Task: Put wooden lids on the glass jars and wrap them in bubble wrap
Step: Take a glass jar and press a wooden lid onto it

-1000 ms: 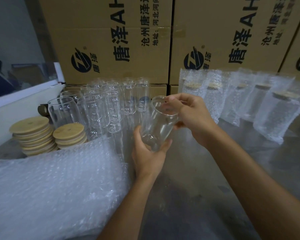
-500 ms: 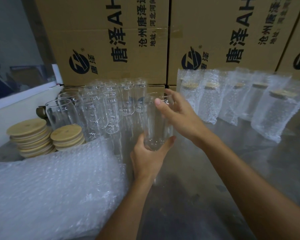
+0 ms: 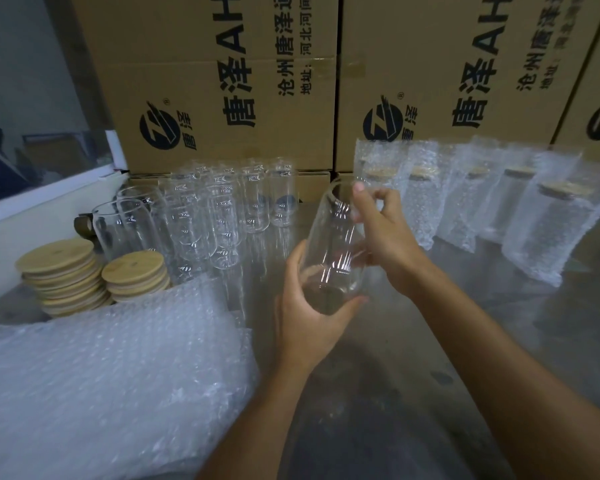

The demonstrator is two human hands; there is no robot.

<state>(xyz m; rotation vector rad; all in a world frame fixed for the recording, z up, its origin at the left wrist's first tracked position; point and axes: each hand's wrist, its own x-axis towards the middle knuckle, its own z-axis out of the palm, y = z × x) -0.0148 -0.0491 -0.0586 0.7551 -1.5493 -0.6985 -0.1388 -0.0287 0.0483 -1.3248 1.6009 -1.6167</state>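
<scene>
Near the centre of the frame, a person is holding a clear glass jar (image 3: 333,244) above the grey surface (image 3: 395,393), tilted slightly with its open mouth pointing up and away. The left hand (image 3: 309,317) is cupping the jar's base from below, thumb on one side and fingers curling round the other. The right hand (image 3: 381,230) is gripping the jar near its rim, fingers curled over the upper wall. The jar is carrying no lid.

To the left of centre, a cluster of empty glass jars (image 3: 222,216) is standing upright on the surface. At the left edge, two stacks of wooden lids (image 3: 90,275) are sitting just beside those jars. A pile of bubble wrap (image 3: 101,382) is filling the lower left of the frame, lying in front of the lids.

In the upper right, a row of wrapped jars (image 3: 482,202) is standing upright, each with a wooden lid showing through its bubble wrap. Behind everything, cardboard boxes (image 3: 239,81) printed with dark characters and a round logo are stacked across the top of the frame.
</scene>
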